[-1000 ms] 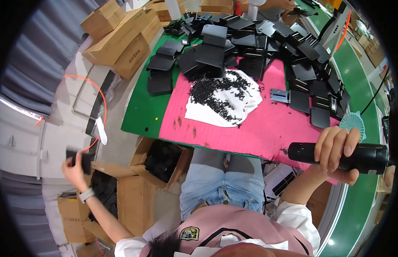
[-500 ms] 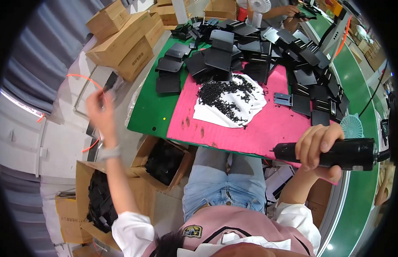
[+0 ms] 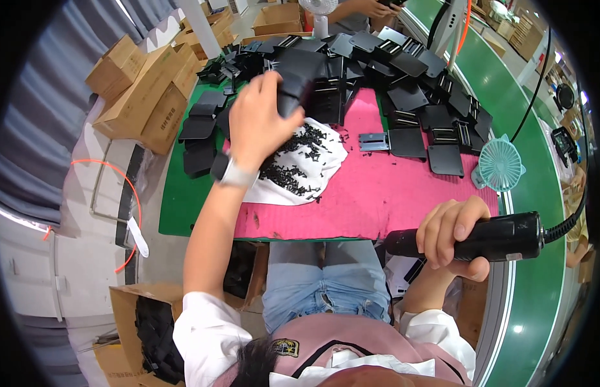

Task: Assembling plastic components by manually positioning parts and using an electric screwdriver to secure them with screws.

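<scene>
My left hand (image 3: 258,122) reaches over the far left of the pink mat and is closed on a black plate-shaped part (image 3: 303,68), smeared by motion; the fingers' grip is partly hidden behind it. Just below lies a white cloth (image 3: 329,158) scattered with small black screws (image 3: 284,177). My right hand (image 3: 451,235) wraps round a black electric screwdriver (image 3: 506,235), held level at the near right edge of the mat with its tip toward the left. Its cord leaves from the right end.
Black plate parts (image 3: 409,97) are heaped along the far side of the green table (image 3: 177,206) and on the pink mat (image 3: 351,206). A teal fan (image 3: 501,164) stands at the right. Cartons (image 3: 135,109) are stacked at the left. At the back, another person's hands (image 3: 374,8) show.
My left hand has swung from the left, off the table, to the heap and taken hold of a black plate part. My right hand still holds the screwdriver. The whole view has shifted.
</scene>
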